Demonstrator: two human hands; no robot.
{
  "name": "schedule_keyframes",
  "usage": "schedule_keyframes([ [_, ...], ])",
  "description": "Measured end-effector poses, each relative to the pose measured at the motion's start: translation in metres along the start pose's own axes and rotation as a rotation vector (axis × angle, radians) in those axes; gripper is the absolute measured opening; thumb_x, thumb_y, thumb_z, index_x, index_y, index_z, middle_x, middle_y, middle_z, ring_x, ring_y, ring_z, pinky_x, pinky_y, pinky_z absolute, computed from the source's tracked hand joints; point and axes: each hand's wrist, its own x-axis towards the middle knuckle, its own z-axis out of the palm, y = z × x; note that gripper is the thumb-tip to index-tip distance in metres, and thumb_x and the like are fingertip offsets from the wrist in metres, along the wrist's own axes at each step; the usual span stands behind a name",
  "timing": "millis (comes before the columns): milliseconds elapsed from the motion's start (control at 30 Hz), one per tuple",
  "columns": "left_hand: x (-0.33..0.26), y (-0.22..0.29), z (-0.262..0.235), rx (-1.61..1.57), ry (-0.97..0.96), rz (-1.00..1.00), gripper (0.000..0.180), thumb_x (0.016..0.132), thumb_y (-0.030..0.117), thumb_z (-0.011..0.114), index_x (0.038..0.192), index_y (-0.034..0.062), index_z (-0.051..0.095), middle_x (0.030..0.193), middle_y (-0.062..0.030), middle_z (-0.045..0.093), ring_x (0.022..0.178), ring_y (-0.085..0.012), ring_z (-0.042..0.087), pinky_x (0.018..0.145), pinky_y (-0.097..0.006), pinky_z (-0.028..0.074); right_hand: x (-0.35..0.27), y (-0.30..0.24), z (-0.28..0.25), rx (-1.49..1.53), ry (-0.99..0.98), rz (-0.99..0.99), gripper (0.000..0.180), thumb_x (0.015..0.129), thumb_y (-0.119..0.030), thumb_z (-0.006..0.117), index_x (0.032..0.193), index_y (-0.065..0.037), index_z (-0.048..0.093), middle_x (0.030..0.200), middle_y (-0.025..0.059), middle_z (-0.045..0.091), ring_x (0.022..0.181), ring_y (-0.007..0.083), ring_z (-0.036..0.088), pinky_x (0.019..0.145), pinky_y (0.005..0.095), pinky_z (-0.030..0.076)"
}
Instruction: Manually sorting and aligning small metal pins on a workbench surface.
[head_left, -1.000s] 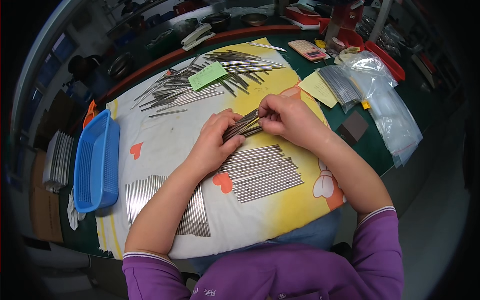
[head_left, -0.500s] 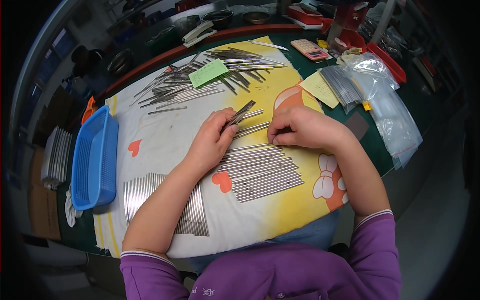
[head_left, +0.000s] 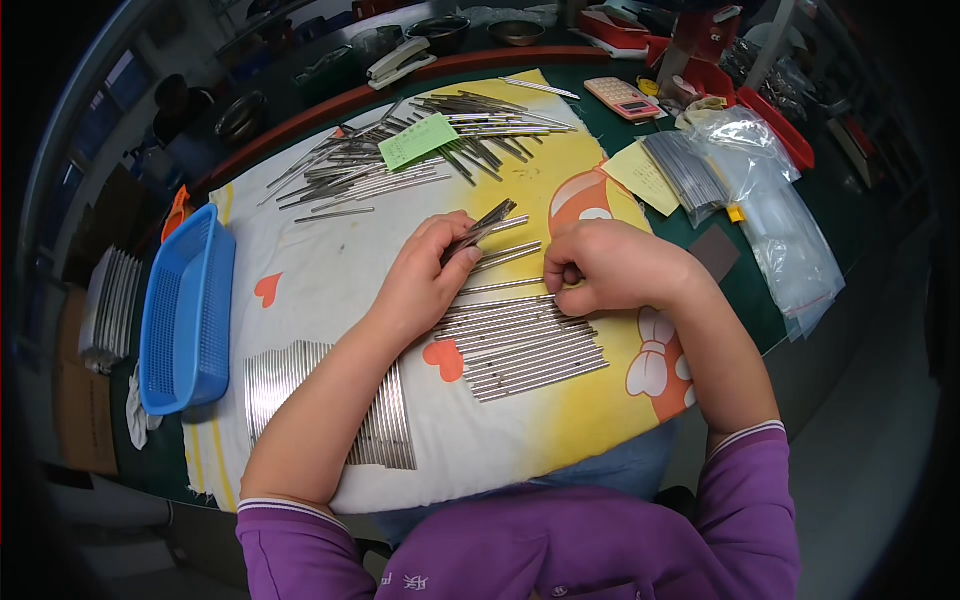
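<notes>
My left hand [head_left: 430, 270] is closed around a small bundle of thin metal rods [head_left: 492, 222], which sticks out past the thumb. My right hand [head_left: 610, 265] is pinched at the right end of a metal rod, at the upper side of a flat row of rods [head_left: 535, 355]. That row lies side by side on the cloth between my forearms. Under and beside my left forearm a second neat row of silver rods [head_left: 290, 385] is laid out. Farther off, a loose heap of rods [head_left: 370, 180] carries a green paper note [head_left: 418, 141].
A blue plastic basket [head_left: 210, 350] stands at the left edge of the printed cloth [head_left: 330, 260]. Right of the cloth are a pink calculator [head_left: 618, 98], a yellow note [head_left: 640, 178], a bag of grey strips [head_left: 685, 168] and clear plastic bags [head_left: 785, 240]. A white stapler [head_left: 400, 65] sits at the back.
My right hand has shifted slightly right and toward me along the row's upper side. A rod now shows lying between my two hands. The left hand keeps its bundle in place.
</notes>
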Motion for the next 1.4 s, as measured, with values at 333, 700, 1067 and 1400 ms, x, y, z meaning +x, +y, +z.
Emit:
schedule_keyframes([
  [333,0.001,0.0,-0.007,0.099,-0.198,0.071,0.022,0.084,0.017,0.062,0.101,0.0054,0.055,0.117,-0.0118,0.057,0.126,-0.031,0.042,0.109,-0.05,0.02,0.024,0.013,0.024,0.083,0.563,-0.244,0.014,0.075,-0.005,0.065,0.085,0.001,0.059,0.074,0.0098,0.058,0.068,0.0189,0.059,0.063,0.0282,0.049],
  [700,0.0,0.013,-0.006,-0.064,-0.092,-0.167,0.017,0.092,0.011,0.054,0.107,0.0033,0.057,0.098,-0.0046,0.061,0.092,-0.012,0.056,0.086,-0.025,0.042,-0.005,0.004,-0.006,0.175,-0.125,-0.067,0.015,0.077,-0.013,0.069,0.089,-0.004,0.07,0.079,0.0062,0.066,0.072,0.0159,0.061,0.067,0.0276,0.048],
  [1067,0.0,0.005,-0.002,-0.045,-0.072,-0.105,0.016,0.092,0.009,0.053,0.105,0.0018,0.057,0.097,-0.0038,0.06,0.09,-0.0112,0.055,0.084,-0.024,0.043,-0.001,0.007,0.0,0.102,0.09,-0.148,0.015,0.077,-0.014,0.068,0.088,-0.004,0.069,0.08,0.0078,0.064,0.075,0.0183,0.061,0.068,0.0291,0.047],
  [1400,0.001,0.003,-0.002,-0.027,-0.055,-0.075,0.02,0.089,0.01,0.056,0.106,0.0,0.056,0.1,-0.0102,0.058,0.093,-0.0213,0.055,0.085,-0.03,0.043,-0.002,-0.001,0.001,0.029,-0.014,-0.044,0.015,0.071,-0.015,0.068,0.084,-0.006,0.067,0.084,0.008,0.062,0.081,0.0216,0.062,0.074,0.0321,0.049],
])
